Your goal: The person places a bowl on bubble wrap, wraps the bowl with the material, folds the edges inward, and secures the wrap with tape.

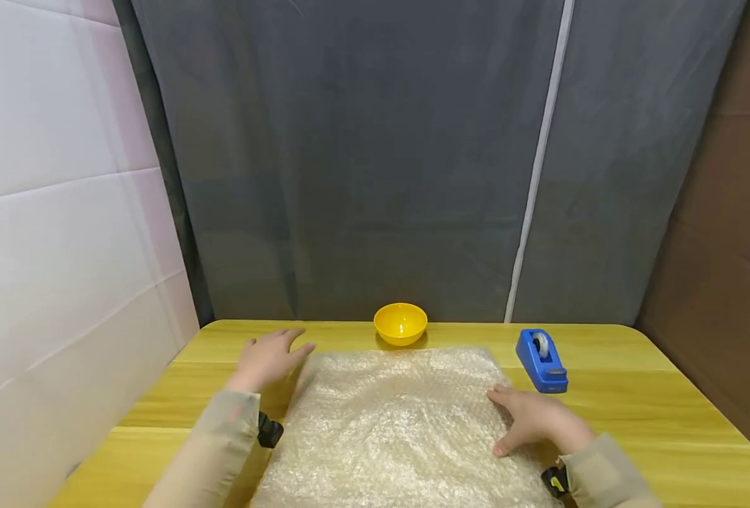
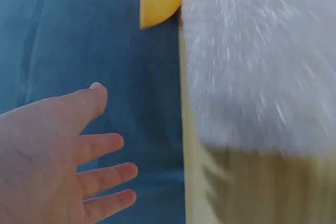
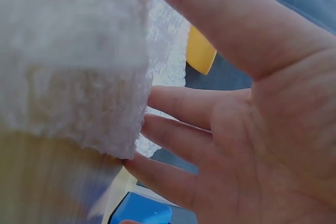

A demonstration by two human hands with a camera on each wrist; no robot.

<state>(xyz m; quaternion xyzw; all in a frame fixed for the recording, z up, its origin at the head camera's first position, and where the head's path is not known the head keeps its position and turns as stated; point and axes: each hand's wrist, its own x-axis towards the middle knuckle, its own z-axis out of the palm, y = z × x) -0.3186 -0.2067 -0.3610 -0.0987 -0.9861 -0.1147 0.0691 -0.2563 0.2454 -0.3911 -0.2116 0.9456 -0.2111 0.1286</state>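
A large sheet of clear bubble wrap [image 1: 400, 430] covers the near middle of the wooden table. Just past its left edge my left hand [image 1: 269, 360] hovers with fingers spread, holding nothing. In the left wrist view that hand [image 2: 58, 161] shows loose, straight fingers, apart from the bubble wrap [image 2: 268, 66]. My right hand [image 1: 533, 421] lies at the sheet's right edge, thumb and fingers apart. Seen from the right wrist, its fingertips [image 3: 152, 124] touch the edge of the bubble wrap [image 3: 84, 93], with the palm open.
Behind the sheet, near the table's back edge, stands a yellow bowl [image 1: 401, 326]. A blue tape dispenser [image 1: 542, 361] with a roll of tape sits at the back right. Grey cloth [image 1: 362, 162] hangs behind the table [image 1: 641, 416], with a white panel [image 1: 63, 212] on the left.
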